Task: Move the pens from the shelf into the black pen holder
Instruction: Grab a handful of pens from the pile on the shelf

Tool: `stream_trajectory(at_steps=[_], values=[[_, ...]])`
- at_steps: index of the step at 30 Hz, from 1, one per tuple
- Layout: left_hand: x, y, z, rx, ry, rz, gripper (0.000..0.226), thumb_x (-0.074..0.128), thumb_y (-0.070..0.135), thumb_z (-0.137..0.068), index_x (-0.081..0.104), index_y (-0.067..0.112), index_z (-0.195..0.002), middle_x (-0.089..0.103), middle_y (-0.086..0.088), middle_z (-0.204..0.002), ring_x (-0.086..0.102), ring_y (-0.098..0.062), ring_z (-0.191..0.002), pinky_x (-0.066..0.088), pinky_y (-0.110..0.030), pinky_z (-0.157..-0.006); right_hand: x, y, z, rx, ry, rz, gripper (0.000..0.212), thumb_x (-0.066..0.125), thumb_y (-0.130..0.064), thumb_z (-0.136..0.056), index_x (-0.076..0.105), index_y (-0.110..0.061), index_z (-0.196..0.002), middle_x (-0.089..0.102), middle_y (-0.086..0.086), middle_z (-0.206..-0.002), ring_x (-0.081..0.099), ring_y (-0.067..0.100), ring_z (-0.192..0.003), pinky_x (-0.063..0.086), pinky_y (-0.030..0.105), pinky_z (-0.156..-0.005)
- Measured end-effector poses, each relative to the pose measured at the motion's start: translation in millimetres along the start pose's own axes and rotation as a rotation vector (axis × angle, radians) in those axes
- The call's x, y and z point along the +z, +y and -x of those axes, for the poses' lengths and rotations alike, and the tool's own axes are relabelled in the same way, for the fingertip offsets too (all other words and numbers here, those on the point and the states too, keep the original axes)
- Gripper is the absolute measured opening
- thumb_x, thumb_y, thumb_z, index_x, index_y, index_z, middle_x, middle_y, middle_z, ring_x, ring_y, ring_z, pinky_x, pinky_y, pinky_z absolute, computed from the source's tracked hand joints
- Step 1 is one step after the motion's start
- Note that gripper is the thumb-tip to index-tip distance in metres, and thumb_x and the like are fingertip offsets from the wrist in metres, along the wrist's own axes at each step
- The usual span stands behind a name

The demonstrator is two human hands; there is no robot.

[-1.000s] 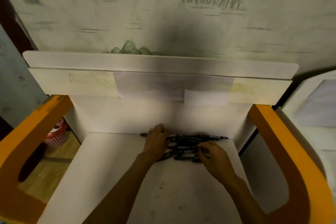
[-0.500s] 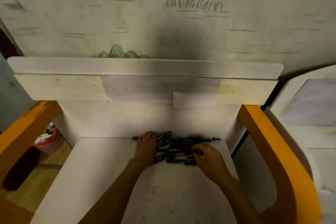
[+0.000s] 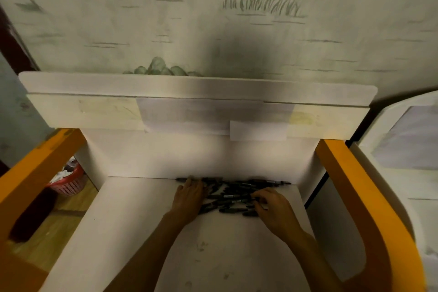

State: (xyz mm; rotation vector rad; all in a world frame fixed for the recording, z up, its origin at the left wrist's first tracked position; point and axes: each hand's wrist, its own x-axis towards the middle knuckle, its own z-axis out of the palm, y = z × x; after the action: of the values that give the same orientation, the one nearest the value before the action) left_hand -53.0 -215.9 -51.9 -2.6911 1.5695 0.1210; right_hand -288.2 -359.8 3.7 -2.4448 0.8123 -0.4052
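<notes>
Flanking a heap of slim black pens (image 3: 233, 193) on the white shelf (image 3: 142, 232), both hands reach in. Left hand (image 3: 189, 198) lies flat, fingers straight; right hand (image 3: 272, 208) curls, pinching pens lying crosswise between them.

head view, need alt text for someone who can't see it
Two hands work a heap of black pens at the back of a white shelf: the left hand lies flat on the heap's left end, the right hand curls its fingers on pens at the right. No pen holder is in view.
</notes>
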Motion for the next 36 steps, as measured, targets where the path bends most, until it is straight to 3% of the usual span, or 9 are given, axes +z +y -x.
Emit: stream_trajectory(at_steps=[6, 9, 11, 14, 16, 18, 27, 32, 36], values=[[-2.9, -4.2, -2.1, -0.046, 0.029, 0.088, 0.058, 0.052, 0.014, -0.095, 0.033, 0.004, -0.149, 0.033, -0.017, -0.153, 0.026, -0.035, -0.145, 0.031, -0.045, -0.112, 2.3, 0.6, 1.2, 0.003, 0.001, 0.0, 0.021, 0.062, -0.016, -0.093, 0.068, -0.021, -0.113, 0.055, -0.011, -0.11, 0.049, -0.002, -0.089, 0.035, -0.004, -0.071], [-8.8, 2.1, -1.8, -0.066, 0.068, 0.327, 0.058, 0.045, 0.003, -0.096, 0.025, 0.003, -0.15, 0.052, -0.019, -0.136, 0.053, -0.035, -0.121, 0.043, -0.04, -0.095, 1.9, 1.0, 1.7, 0.001, -0.004, 0.0, 0.022, 0.062, -0.015, -0.093, 0.068, -0.021, -0.114, 0.055, -0.011, -0.109, 0.049, -0.001, -0.089, 0.035, -0.004, -0.07], [-11.6, 9.8, -2.0, -0.035, 0.128, 0.494, 0.05, 0.045, 0.004, -0.099, 0.028, 0.0, -0.146, 0.059, -0.023, -0.125, 0.06, -0.039, -0.108, 0.046, -0.042, -0.083, 0.5, 2.7, 2.3, 0.008, -0.005, 0.003, 0.022, 0.062, -0.015, -0.093, 0.069, -0.021, -0.113, 0.055, -0.011, -0.109, 0.051, 0.0, -0.089, 0.036, -0.003, -0.07], [-18.7, 23.7, -2.7, -0.057, 0.129, 0.631, 0.045, 0.051, 0.03, -0.102, 0.04, 0.006, -0.138, 0.063, -0.017, -0.12, 0.061, -0.037, -0.107, 0.046, -0.037, -0.076, -1.5, 4.6, 1.4, 0.023, -0.005, 0.007, 0.021, 0.062, -0.016, -0.092, 0.069, -0.023, -0.111, 0.056, -0.011, -0.108, 0.054, 0.003, -0.09, 0.036, -0.001, -0.069], [-25.6, 30.8, -4.9, -0.057, 0.065, 0.552, 0.048, 0.057, 0.049, -0.095, 0.052, 0.018, -0.132, 0.067, -0.006, -0.119, 0.063, -0.028, -0.107, 0.047, -0.033, -0.076, -2.5, 4.7, 0.3, 0.026, -0.004, 0.014, 0.021, 0.062, -0.017, -0.092, 0.069, -0.023, -0.111, 0.056, -0.01, -0.108, 0.054, 0.005, -0.09, 0.036, 0.002, -0.068], [-29.9, 36.8, -7.1, -0.038, 0.025, 0.449, 0.045, 0.061, 0.055, -0.09, 0.06, 0.024, -0.124, 0.068, -0.002, -0.119, 0.063, -0.023, -0.107, 0.049, -0.031, -0.079, -3.1, 4.7, 0.0, 0.03, -0.002, 0.016, 0.02, 0.062, -0.018, -0.093, 0.069, -0.023, -0.111, 0.057, -0.01, -0.109, 0.053, 0.004, -0.09, 0.037, 0.004, -0.069], [-30.4, 49.2, -16.6, 0.025, 0.017, 0.353, 0.038, 0.06, 0.052, -0.092, 0.065, 0.029, -0.123, 0.069, 0.002, -0.117, 0.064, -0.019, -0.104, 0.044, -0.026, -0.07, -7.1, 13.3, 1.5, 0.012, 0.021, 0.006, 0.02, 0.063, -0.019, -0.092, 0.069, -0.024, -0.11, 0.061, -0.008, -0.109, 0.057, 0.005, -0.092, 0.044, 0.012, -0.078], [-31.4, 44.2, -18.9, 0.112, -0.034, 0.306, 0.043, 0.053, 0.045, -0.1, 0.055, 0.028, -0.14, 0.051, -0.004, -0.141, 0.056, -0.026, -0.12, 0.047, -0.032, -0.089, -7.0, 11.8, -0.9, 0.004, 0.025, 0.0, 0.021, 0.062, -0.017, -0.091, 0.07, -0.023, -0.11, 0.061, -0.007, -0.107, 0.056, 0.005, -0.09, 0.038, 0.005, -0.072], [-30.0, 39.1, -15.5, 0.089, -0.028, 0.331, 0.044, 0.048, 0.049, -0.1, 0.057, 0.025, -0.135, 0.051, -0.003, -0.14, 0.056, -0.026, -0.119, 0.049, -0.036, -0.089, -4.9, 11.1, -3.0, -0.005, 0.026, -0.011, 0.022, 0.063, -0.017, -0.091, 0.07, -0.022, -0.111, 0.063, -0.007, -0.108, 0.056, 0.005, -0.092, 0.037, 0.004, -0.073]])
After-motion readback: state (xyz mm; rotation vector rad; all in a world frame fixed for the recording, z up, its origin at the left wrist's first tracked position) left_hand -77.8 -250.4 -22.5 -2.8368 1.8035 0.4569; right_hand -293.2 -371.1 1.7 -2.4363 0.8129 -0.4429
